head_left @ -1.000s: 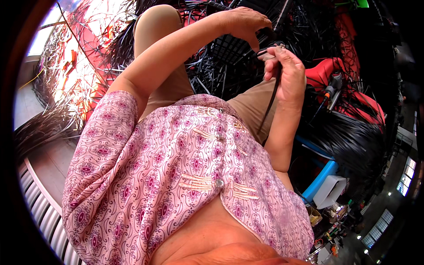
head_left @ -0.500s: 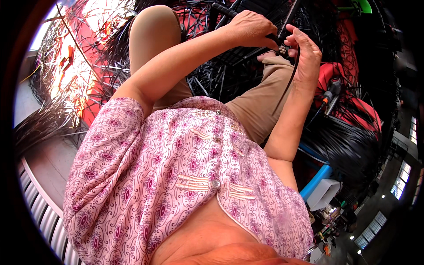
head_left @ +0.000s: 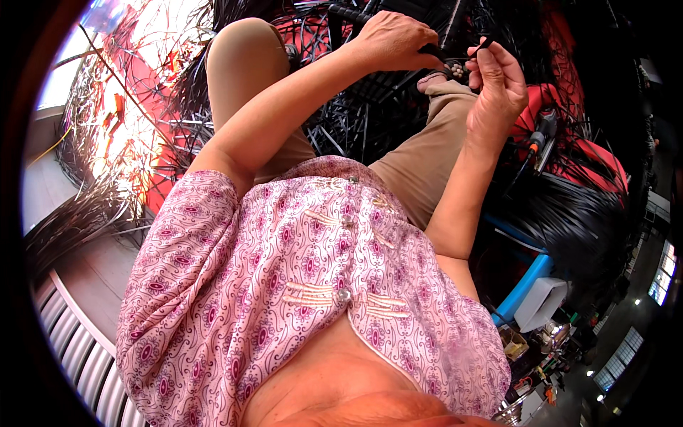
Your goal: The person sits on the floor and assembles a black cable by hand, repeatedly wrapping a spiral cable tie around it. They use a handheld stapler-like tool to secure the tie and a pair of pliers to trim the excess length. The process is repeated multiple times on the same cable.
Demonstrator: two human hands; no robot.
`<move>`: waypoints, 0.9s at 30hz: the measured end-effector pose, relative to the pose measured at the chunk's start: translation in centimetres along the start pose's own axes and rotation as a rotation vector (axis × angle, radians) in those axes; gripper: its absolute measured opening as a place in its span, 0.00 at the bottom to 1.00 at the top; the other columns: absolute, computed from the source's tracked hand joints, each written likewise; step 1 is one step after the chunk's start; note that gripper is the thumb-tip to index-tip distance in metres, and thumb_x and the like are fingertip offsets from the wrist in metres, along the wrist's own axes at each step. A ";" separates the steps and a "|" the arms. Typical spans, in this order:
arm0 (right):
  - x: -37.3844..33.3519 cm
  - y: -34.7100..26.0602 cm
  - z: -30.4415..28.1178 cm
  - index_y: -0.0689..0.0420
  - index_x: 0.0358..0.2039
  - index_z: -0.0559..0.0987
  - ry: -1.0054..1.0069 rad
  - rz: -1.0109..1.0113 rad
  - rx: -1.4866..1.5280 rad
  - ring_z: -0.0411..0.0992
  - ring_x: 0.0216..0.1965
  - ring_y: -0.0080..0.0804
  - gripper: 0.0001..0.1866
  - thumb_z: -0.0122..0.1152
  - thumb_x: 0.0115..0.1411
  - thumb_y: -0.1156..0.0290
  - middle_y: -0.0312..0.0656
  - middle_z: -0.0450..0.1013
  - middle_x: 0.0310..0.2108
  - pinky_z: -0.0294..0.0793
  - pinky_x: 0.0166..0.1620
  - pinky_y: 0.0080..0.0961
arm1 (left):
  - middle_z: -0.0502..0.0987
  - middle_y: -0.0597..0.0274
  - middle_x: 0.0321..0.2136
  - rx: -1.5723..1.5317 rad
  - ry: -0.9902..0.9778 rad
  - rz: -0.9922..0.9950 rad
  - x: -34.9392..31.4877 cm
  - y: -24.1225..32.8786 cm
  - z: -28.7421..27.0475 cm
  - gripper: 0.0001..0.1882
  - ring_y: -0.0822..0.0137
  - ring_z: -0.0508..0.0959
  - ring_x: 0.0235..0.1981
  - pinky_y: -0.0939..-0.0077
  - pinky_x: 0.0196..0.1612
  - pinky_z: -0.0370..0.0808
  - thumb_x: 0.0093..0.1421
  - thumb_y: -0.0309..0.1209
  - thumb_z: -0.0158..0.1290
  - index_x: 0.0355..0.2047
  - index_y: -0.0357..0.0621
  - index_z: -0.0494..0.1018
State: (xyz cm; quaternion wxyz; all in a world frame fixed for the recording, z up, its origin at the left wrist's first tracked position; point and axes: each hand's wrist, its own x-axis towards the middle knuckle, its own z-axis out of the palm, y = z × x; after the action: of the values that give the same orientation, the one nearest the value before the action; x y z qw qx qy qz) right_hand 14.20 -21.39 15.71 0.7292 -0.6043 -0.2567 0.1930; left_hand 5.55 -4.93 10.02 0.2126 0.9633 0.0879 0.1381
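Observation:
My right hand [head_left: 498, 82] is closed, with thumb and fingers pinching a flat black strip [head_left: 485, 44]. To its left, my left hand [head_left: 398, 43] is palm down, its fingers curled at a dark piece that is mostly hidden under them. Between the two hands is a small cluster of pale round beads or flowers [head_left: 455, 70], close to my foot. Beneath and beyond my hands is a dark frame [head_left: 348, 13] among black strips. Its exact shape is hard to make out.
Loose black strips [head_left: 341, 128] lie tangled over a red surface [head_left: 146, 85]. A power tool with an orange band [head_left: 541, 135] lies right of my right forearm. Further down that side are a bundle of black strips [head_left: 576, 220], a blue container [head_left: 525, 285] and a white bin [head_left: 542, 304].
My right hand has moved slightly right, and the long strip that hung along its wrist no longer shows there. My left hand has shifted slightly up and left.

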 end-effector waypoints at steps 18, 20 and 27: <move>-3.9 -0.4 -1.6 0.62 0.41 0.81 0.018 0.077 0.710 0.78 0.36 0.32 0.13 0.63 0.64 0.65 0.46 0.81 0.38 0.78 0.41 0.29 | 0.80 0.57 0.27 -0.760 0.069 0.101 -10.0 6.5 0.2 0.07 0.69 0.82 0.28 0.75 0.35 0.78 0.66 0.25 0.55 0.38 0.34 0.80; -4.5 1.1 -2.3 0.63 0.50 0.79 -0.006 0.088 0.732 0.77 0.39 0.35 0.19 0.62 0.65 0.63 0.49 0.80 0.43 0.77 0.44 0.32 | 0.80 0.59 0.24 -0.738 -0.023 -0.033 -10.9 6.4 -0.5 0.09 0.71 0.82 0.28 0.76 0.34 0.77 0.68 0.28 0.53 0.38 0.35 0.81; -5.6 -0.1 -0.7 0.64 0.61 0.72 0.038 0.067 0.637 0.78 0.47 0.40 0.27 0.53 0.71 0.57 0.54 0.78 0.49 0.74 0.53 0.34 | 0.79 0.61 0.21 -0.677 -0.124 -0.258 -12.4 7.4 -1.9 0.12 0.77 0.77 0.24 0.79 0.29 0.72 0.69 0.31 0.52 0.35 0.36 0.82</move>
State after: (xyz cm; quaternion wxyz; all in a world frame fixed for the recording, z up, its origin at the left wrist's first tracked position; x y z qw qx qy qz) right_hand 10.20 -25.31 14.94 0.8795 -0.3574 -0.1496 0.2763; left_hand -5.94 -13.65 12.10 0.5398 0.8260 0.1450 0.0727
